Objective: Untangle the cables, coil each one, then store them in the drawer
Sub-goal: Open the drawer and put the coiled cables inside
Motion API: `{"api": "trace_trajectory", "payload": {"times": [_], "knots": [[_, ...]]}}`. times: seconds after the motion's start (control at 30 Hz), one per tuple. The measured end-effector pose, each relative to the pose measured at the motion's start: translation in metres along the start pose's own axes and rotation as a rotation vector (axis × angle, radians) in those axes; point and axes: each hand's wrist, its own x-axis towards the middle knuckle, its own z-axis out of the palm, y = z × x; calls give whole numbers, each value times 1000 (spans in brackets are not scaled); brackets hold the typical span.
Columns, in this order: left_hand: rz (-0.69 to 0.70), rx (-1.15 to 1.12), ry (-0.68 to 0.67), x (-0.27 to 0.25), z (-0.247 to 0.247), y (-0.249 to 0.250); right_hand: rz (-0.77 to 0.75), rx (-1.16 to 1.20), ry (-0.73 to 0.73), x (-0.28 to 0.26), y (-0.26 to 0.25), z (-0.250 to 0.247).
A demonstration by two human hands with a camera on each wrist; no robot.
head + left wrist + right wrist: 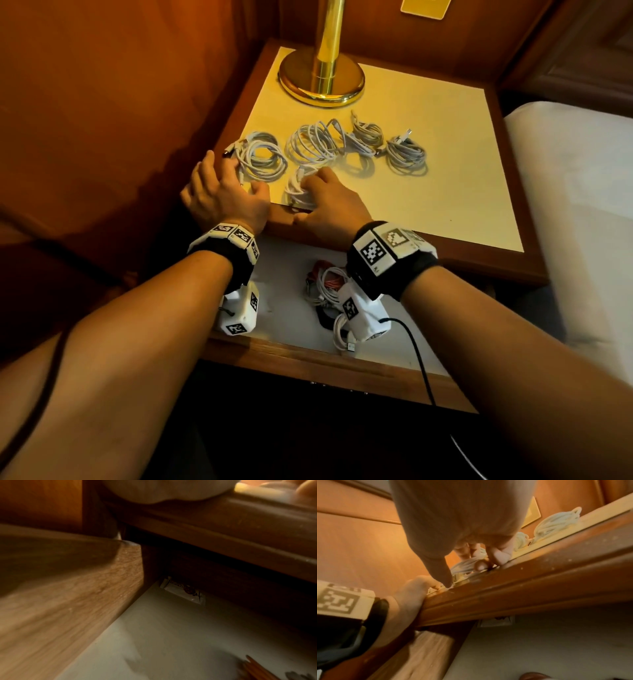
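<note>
Several coiled white cables lie in a row on the nightstand top (428,164): a left coil (265,157), a big loose coil (317,142), and two smaller coils (364,138) (407,154). My right hand (315,181) grips a small white coil (299,186) at the front edge; in the right wrist view its fingers (498,555) pinch the bundle (465,565). My left hand (236,174) rests at the edge beside the left coil, fingers laid by its loose plug end. Below, the open drawer (291,329) holds white and reddish cables (329,281).
A brass lamp base (322,80) stands at the back of the top. A bed (582,205) adjoins on the right, a padded orange wall (102,120) on the left. A small sachet (183,592) lies at the drawer's back. A black cord (418,359) crosses the drawer front.
</note>
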Motion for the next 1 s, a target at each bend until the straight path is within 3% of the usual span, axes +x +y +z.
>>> {"api": "trace_trajectory", "payload": {"times": [0.2, 0.37, 0.57, 0.7, 0.87, 0.93, 1.0], "knots": [[8, -8, 10, 0, 1, -1, -9, -96, 49, -31, 18, 6], [17, 4, 30, -1, 3, -2, -42, -30, -26, -81, 33, 7], [-3, 14, -1, 0, 4, -2, 22, -28, -85, -116, 53, 9], [1, 9, 4, -1, 3, -1, 25, -85, -201, -121, 57, 11], [-2, -5, 7, 0, 4, -1, 0, -187, -499, -115, 57, 6], [8, -9, 27, 0, 4, -2, -13, -115, -431, -105, 55, -8], [26, -19, 56, 0, 5, -3, -6, 32, -208, -89, 54, -28]]}}
